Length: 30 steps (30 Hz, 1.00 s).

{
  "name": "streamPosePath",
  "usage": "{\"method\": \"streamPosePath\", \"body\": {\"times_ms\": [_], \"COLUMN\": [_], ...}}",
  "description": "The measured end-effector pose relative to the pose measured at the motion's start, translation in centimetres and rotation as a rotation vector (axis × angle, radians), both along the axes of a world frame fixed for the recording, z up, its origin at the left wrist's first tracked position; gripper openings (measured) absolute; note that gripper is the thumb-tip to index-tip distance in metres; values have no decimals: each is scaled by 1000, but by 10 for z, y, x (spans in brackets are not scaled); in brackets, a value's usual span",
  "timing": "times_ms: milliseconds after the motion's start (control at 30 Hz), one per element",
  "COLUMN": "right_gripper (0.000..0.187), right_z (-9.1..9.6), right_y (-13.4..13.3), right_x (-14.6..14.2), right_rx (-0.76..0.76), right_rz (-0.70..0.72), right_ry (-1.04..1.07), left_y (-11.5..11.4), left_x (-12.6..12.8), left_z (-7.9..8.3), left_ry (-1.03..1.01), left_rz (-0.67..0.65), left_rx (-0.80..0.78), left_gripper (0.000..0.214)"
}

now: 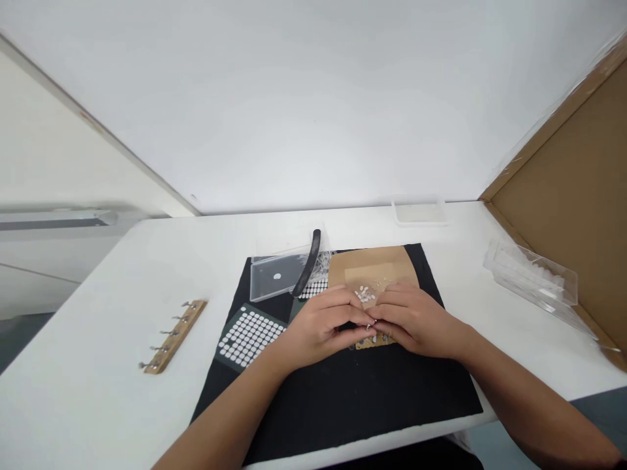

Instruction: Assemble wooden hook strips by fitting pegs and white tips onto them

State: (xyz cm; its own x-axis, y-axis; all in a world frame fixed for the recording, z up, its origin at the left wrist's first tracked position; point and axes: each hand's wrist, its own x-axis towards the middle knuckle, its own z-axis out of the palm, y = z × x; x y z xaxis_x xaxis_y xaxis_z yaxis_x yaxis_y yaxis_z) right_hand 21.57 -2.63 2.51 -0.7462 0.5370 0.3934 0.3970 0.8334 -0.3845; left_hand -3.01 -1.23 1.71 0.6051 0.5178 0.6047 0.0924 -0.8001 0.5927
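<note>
My left hand (318,326) and my right hand (418,321) meet fingertip to fingertip over the black mat (362,398). Between the fingertips is a small shiny metal piece (369,326), mostly hidden; its kind is too small to tell. Both hands are closed in a pinch around it. Just below the fingers lies a wooden strip (365,344) with small metal bits on it, partly covered by my right hand. Behind the hands, small white ovals (365,294) and tinier pale pieces (382,283) are scattered on a sheet of brown paper (375,257).
Left on the mat are a dark card of white oval stickers (249,336), an open plastic box (274,277) and a curved black bar (307,264). A wooden strip with metal pegs (174,336) lies farther left. Clear boxes (533,274) stand right, beside a cardboard panel (563,183).
</note>
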Motion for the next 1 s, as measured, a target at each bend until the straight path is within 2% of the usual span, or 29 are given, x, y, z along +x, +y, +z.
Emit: {"method": "streamPosePath", "body": {"times_ms": [300, 500, 700, 1000], "right_gripper": [14, 17, 23, 21], "right_z": [-1, 2, -1, -3], "right_y": [-2, -6, -8, -8], "right_x": [1, 4, 7, 7], "right_rx": [-89, -128, -147, -132], "right_rz": [47, 38, 9, -27], "right_ry": [14, -70, -180, -322], "left_y": [-2, -1, -1, -3], "left_x": [-1, -10, -15, -17], "left_z": [4, 2, -1, 3], "left_ry": [29, 255, 411, 584], "left_rz": [-68, -175, -211, -116], "left_rx": [-79, -227, -331, -291], "left_gripper": [2, 9, 3, 9]}}
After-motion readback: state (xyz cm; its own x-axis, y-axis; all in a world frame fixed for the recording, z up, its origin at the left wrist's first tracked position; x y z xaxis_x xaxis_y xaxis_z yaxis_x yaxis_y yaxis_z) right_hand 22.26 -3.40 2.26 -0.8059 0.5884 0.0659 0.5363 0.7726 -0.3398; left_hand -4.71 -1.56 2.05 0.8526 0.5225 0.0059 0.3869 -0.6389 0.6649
